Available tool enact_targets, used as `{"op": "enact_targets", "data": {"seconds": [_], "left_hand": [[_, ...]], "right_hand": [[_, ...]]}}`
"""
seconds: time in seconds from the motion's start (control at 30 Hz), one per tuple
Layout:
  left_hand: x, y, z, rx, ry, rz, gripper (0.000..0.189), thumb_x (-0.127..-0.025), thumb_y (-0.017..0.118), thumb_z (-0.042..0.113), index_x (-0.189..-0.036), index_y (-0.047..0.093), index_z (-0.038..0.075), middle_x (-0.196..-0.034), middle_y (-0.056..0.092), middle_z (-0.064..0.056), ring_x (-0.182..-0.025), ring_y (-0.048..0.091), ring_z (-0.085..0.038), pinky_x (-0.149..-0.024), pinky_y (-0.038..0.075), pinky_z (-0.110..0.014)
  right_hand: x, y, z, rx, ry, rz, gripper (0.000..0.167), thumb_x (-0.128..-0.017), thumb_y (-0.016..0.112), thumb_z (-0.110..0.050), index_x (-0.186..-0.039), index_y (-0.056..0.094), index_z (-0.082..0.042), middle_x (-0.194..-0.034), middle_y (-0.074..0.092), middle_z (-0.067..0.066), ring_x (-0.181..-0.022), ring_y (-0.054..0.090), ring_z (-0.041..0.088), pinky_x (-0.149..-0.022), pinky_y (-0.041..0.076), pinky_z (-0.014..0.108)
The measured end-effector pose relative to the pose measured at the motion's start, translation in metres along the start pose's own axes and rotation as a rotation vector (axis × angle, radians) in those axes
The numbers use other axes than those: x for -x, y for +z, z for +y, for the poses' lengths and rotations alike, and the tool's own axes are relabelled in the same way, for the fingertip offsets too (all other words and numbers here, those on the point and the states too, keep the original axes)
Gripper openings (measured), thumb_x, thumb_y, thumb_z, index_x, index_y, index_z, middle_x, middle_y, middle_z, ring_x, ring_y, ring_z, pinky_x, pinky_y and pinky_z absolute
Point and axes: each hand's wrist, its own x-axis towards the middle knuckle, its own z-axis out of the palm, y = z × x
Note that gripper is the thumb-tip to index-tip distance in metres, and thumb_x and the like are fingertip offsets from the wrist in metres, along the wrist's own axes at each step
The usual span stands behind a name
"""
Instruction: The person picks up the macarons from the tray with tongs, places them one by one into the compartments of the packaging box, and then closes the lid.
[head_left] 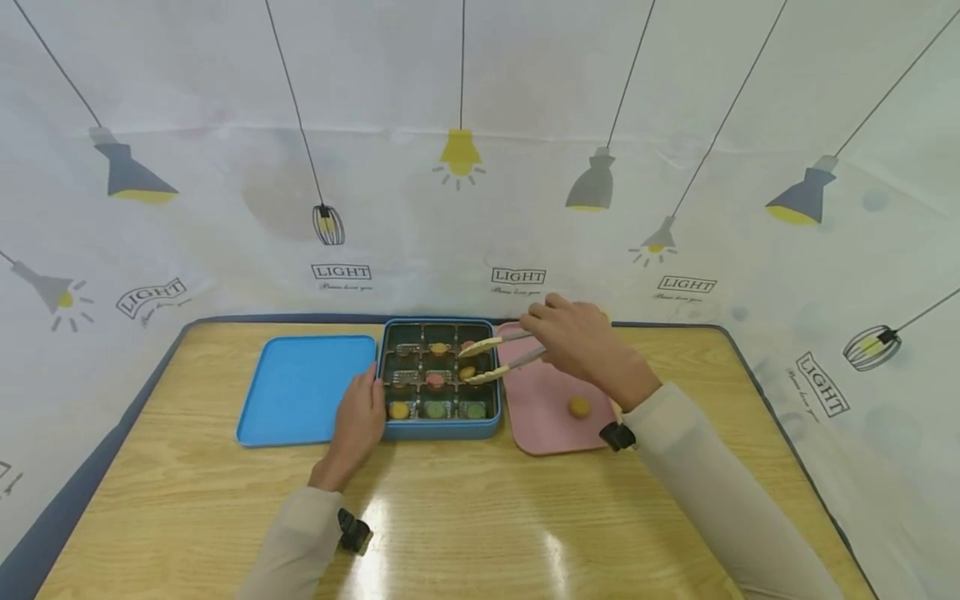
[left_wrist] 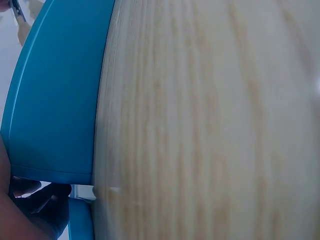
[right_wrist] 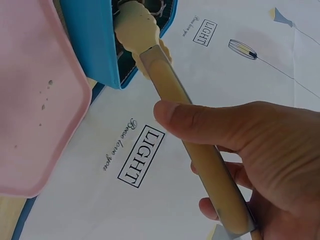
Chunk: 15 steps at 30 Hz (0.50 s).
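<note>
My right hand [head_left: 577, 342] holds a pair of tongs [right_wrist: 200, 155] with pale scalloped tips, the thumb along one arm. The spread tips reach over the right column of a blue box [head_left: 442, 431] with a dark divided insert. Near the lower tip lies a yellow-brown macaron [head_left: 467, 372]. Several other macarons sit in compartments, among them a pink macaron [head_left: 435, 380], a yellow macaron [head_left: 399, 410] and a green macaron [head_left: 435, 410]. The fingers of my left hand [head_left: 358, 421] rest against the box's left side; in the left wrist view they are partly hidden by the box wall [left_wrist: 60, 95].
A blue lid [head_left: 307, 392] lies flat left of the box. To the right, a pink tray [head_left: 536, 417] bears an orange-yellow macaron [head_left: 578, 407]; crumbs [right_wrist: 43, 107] dot its surface. A lamp-printed sheet [head_left: 420, 225] stands behind the wooden table [head_left: 465, 517].
</note>
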Motion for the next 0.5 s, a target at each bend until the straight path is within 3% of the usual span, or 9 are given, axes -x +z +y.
{"op": "enact_targets", "data": {"seconds": [0.13,0.33,0.5], "left_hand": [[0.001,0.0,-0.001,0.002,-0.002,-0.004,0.048,-0.109,0.033,0.017,-0.147,0.036,-0.011,-0.133,0.051,-0.035,-0.123,0.05,-0.048,-0.102,0.042,-0.06],[0.002,0.0,-0.001,0.005,-0.003,-0.007,0.048,-0.109,0.032,0.017,-0.147,0.036,-0.011,-0.134,0.05,-0.035,-0.124,0.05,-0.048,-0.102,0.042,-0.061],[0.002,-0.001,-0.001,0.013,-0.004,-0.011,0.048,-0.109,0.032,0.018,-0.148,0.034,-0.011,-0.136,0.049,-0.035,-0.125,0.049,-0.048,-0.103,0.041,-0.061]], "right_hand": [[-0.003,-0.001,0.001,0.004,-0.028,0.022,0.048,-0.076,0.087,-0.026,-0.117,0.066,-0.012,-0.109,0.063,0.003,-0.098,0.056,0.023,-0.067,0.055,0.033],[-0.005,-0.004,0.006,-0.033,-0.075,-0.003,0.057,-0.08,0.083,-0.012,-0.132,0.061,-0.018,-0.116,0.065,0.001,-0.1,0.063,0.022,-0.072,0.056,0.036],[-0.007,-0.013,0.002,-0.007,-0.094,0.051,0.042,-0.087,0.074,-0.003,-0.126,0.065,-0.016,-0.114,0.07,0.002,-0.1,0.066,0.022,-0.075,0.055,0.037]]}}
